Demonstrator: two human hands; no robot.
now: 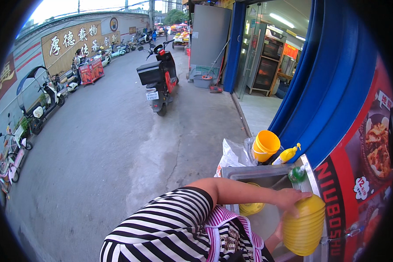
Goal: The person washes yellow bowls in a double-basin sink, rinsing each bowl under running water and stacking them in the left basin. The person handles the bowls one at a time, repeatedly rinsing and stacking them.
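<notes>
A stack of several ribbed-looking yellow bowls point(304, 226), nested and tilted, is held over the right part of a metal sink point(258, 170). My left hand point(290, 200) grips the top of the stack, the arm reaching across from the left. Lower down, my right hand point(275, 236) supports the stack's near side; its fingers are partly hidden behind the bowls. Inside the sink, more yellow bowls point(251, 208) lie partly covered by my left forearm. A green bottle point(296, 174) with a clear top leans at the sink's back corner.
Behind the sink stand a yellow bucket point(266, 146), a yellow pump bottle point(285, 155) and a white plastic bag point(235, 154). A metal tap point(347, 233) sticks out at right by a printed wall panel point(334, 203). A parked scooter point(162, 77) stands on the pavement ahead, left of an open shop doorway point(260, 108).
</notes>
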